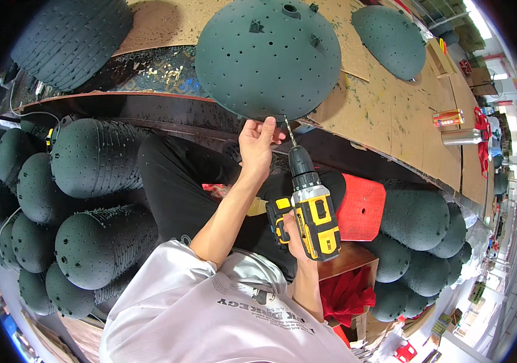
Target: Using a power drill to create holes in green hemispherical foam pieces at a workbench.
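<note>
A dark green dome (267,66), dotted with small holes, rests over the workbench with its near rim at the bench edge. At that rim, my left hand (257,144) pinches the edge between thumb and fingers; part of the fingers is hidden. In my right hand (296,237) is a yellow and black cordless drill (315,212), fingers wrapped round its handle. Its drill bit (289,130) points up at the dome's near rim, just right of my left hand. Whether the tip has entered the dome I cannot tell.
Nested domes (74,39) stand at the bench's far left, another dome (390,41) at the far right. Stacks of domes (98,158) lie left of my legs, more (416,218) on the right. Shavings litter the cardboard-covered bench (385,121). A metal flask (461,137) lies near a small box (448,117).
</note>
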{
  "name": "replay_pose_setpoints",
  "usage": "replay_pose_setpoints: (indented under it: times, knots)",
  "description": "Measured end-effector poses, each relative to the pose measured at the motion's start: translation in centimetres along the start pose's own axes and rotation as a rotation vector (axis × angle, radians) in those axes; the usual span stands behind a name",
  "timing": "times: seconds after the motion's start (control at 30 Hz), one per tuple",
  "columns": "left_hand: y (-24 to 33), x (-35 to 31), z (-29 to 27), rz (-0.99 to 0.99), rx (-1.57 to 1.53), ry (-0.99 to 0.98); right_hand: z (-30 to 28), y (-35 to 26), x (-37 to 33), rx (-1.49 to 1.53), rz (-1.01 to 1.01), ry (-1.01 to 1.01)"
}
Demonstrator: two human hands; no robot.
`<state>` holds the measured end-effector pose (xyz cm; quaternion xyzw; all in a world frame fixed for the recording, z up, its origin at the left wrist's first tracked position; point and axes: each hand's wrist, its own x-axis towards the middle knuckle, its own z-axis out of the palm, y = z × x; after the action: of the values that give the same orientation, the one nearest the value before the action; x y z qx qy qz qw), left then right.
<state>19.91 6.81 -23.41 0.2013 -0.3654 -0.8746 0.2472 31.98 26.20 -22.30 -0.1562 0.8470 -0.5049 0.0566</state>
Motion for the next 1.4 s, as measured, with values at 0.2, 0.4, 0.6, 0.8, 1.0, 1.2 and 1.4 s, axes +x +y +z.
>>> replay_pose_setpoints:
  times: [0.2,0.4,0.6,0.8,1.0,1.2,1.4]
  knots:
    - [-0.8,0.5,-0.3,0.06,-0.067,-0.054,-0.4,-1.0,0.1,-0.061,0.001,-0.025]
    - [-1.0,-0.4,-0.1,0.036,0.012,-0.048,-0.3,-3.0,2.2,-0.197,-0.149,0.035]
    - [-1.5,-1.2,0.7,0.085,-0.051,-0.005,1.1,-1.6,5.4,-0.246,-0.244,0.055]
    - [-1.4,-0.9,0.8,0.082,-0.035,0.021,0.7,-2.8,4.3,-0.362,-0.369,0.052]
    - [-1.1,-0.9,0.6,0.046,-0.043,0.032,0.1,-5.1,3.2,-0.226,-0.333,0.114]
    - [-1.2,-1.2,0.7,0.039,-0.047,0.016,0.6,-3.3,5.0,-0.068,0.02,-0.013]
    - [-1.0,-0.9,0.5,0.045,-0.015,0.01,0.8,-3.0,4.4,-0.05,0.007,0.001]
